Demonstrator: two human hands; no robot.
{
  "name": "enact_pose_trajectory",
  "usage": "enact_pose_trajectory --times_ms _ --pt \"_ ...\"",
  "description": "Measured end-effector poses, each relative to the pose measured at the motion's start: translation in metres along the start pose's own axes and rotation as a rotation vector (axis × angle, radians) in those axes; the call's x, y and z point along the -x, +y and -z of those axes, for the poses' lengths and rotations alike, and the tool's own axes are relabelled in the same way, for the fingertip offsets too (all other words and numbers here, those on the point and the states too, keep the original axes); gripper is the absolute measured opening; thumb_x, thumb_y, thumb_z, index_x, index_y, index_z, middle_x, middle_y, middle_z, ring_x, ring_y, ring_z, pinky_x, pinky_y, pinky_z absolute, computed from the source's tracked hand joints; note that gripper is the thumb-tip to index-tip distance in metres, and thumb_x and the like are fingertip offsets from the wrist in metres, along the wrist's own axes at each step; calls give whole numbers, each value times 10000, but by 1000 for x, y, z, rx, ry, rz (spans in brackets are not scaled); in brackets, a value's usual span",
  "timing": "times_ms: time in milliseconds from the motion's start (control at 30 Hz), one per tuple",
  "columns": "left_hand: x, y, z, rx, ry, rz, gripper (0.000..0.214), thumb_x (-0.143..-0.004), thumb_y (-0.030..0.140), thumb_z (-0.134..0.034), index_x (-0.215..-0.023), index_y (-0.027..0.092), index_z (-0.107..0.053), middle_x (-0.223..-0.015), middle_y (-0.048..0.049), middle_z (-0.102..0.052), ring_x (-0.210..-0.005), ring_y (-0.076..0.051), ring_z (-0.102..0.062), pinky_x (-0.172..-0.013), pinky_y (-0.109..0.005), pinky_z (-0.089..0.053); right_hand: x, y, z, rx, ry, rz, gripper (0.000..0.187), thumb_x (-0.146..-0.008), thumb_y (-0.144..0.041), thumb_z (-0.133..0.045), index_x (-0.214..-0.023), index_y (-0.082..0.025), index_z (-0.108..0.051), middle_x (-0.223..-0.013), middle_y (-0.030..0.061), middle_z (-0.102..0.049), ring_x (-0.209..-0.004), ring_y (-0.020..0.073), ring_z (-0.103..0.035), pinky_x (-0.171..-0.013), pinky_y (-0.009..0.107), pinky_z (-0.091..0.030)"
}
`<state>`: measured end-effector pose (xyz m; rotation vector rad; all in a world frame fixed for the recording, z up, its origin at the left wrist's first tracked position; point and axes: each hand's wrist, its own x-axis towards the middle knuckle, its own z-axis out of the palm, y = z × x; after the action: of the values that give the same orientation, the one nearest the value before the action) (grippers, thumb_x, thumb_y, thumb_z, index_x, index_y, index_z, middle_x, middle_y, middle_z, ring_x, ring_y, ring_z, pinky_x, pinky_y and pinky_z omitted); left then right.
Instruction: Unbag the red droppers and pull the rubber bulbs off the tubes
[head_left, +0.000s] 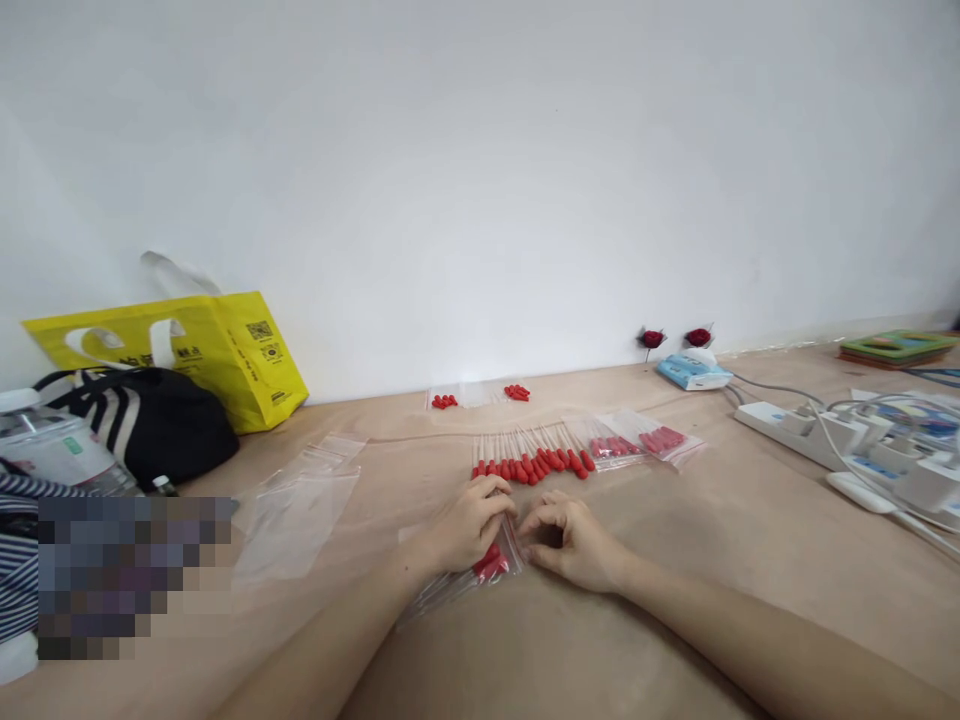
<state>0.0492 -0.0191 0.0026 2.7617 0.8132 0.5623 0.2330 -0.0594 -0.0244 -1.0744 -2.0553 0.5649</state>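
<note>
Fingers of the left hand (469, 525) were closed in a grip on the far end of a small clear bag (454, 592), where red bulbs (491, 563) sat inside. The right hand (577, 545) was curled and touching that same end; whether it pinched, I could not tell. The bag's long axis ran from both hands back toward the counter's (675, 560) near-left edge. Loose droppers (534, 463) lay in a row just beyond.
</note>
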Motion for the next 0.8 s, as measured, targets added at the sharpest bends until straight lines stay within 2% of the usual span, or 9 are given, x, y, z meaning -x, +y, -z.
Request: enact_pose_trajectory --times_ms 67,267,500,667,800 --pt "0 0 0 45 24 0 239 -778 60 -365 -805 171 -576 -967 -60 -523 -932 -154 -498 -829 -284 -421 0 -1 -1 35 44 45 146 -640 -104 -605 -755 -194 -615 -688 -11 -553 -693 134 -491 -633 246 -380" --pt "-2 -1 1 80 36 -10 217 -772 46 -371 -769 160 -555 -925 -53 -531 -899 -145 -501 -809 -277 -424 -1 2 -6 195 96 315 123 -673 -85 -579 -715 -199 -597 -680 -7 -544 -698 133 -452 -656 261 -347" --pt "-2 -1 2 109 26 -10 196 -782 55 -385 -770 154 -553 -929 -55 -536 -901 -143 -505 -809 -276 -420 -3 6 -9 334 183 310 70 -693 -150 -592 -738 -204 -587 -695 -3 -548 -706 139 -430 -649 277 -315" --pt "-2 0 3 125 19 -31 199 -772 39 -394 -769 151 -558 -911 -51 -541 -881 -140 -509 -806 -279 -420 -5 5 -6 398 194 509 104 -769 -174 -521 -722 -211 -606 -676 4 -529 -688 132 -409 -625 279 -286" --pt "-2 0 8 150 -36 -51 166 -770 57 -444 -784 159 -574 -963 -51 -539 -921 -147 -509 -826 -285 -412 -5 2 -3 445 227 609 144 -787 -152 -480 -742 -203 -607 -674 8 -534 -675 130 -391 -621 285 -279"
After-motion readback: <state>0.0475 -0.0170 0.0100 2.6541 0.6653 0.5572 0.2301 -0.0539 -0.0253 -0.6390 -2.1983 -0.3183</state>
